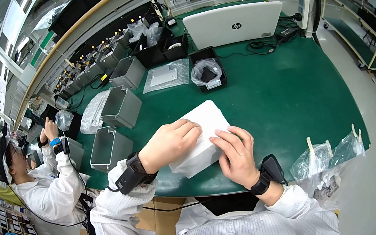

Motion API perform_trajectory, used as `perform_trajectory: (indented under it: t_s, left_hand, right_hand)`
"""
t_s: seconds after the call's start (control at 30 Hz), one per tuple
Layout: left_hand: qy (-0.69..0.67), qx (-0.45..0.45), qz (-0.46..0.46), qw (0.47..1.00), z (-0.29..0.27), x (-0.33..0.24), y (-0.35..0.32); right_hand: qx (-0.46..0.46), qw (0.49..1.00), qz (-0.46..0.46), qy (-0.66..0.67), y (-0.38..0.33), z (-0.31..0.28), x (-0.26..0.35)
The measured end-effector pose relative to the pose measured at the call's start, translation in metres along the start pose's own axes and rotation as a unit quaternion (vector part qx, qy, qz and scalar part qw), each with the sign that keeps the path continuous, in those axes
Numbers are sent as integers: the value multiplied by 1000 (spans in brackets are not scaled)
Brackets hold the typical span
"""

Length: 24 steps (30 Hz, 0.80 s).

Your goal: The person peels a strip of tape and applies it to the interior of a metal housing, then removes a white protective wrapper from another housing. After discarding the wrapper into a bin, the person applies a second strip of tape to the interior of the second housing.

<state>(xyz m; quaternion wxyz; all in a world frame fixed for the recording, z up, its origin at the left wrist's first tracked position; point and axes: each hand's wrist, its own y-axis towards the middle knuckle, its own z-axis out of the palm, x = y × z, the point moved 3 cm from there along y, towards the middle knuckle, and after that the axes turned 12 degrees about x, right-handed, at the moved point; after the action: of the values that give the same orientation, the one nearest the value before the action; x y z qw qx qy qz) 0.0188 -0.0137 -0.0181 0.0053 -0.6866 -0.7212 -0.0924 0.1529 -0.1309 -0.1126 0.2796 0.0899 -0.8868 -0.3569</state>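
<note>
Sitting between both hands is the white packet (208, 116); the left hand (170, 143) curls against it, whether gripping I cannot tell; the right hand (237, 158) touches it half-open, not clasping; uneven pressing could crease it or slide it off the table (294, 100).

Ahead-right of the hands (168, 144) (238, 159), the smooth green desk (295, 95) gave passage; grey, rectangular, open plastic bins (122, 116) blocked their left.

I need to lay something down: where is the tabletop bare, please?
Widest: green tabletop between the white laptop, right hand and clear plastic bags. Smaller: between grey bins and white package, beyond the left hand. Crowded: the left side, with bins and bubble wrap.
</note>
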Motion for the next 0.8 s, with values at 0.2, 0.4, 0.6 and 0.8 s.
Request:
perform_trajectory:
  t_s: [0.2, 0.4, 0.6, 0.8]
  left_hand:
    - [-48, -115, -5, 992, 9, 6, -2]
    - [-101, -154, -87, 979, 10, 17, -2]
    - [-201, -172, -137, 954, 13, 24, -1]
    - [-297, -64, -141, 942, -4, 28, -12]
  right_hand:
    - [7, 1000, -6, -10, 2, -2, 2]
    - [10, 999, -17, -25, -1, -2, 7]
    - [8, 1000, -17, -23, 3, -4, 8]
    - [28, 999, -12, -45, 11, -12, 13]
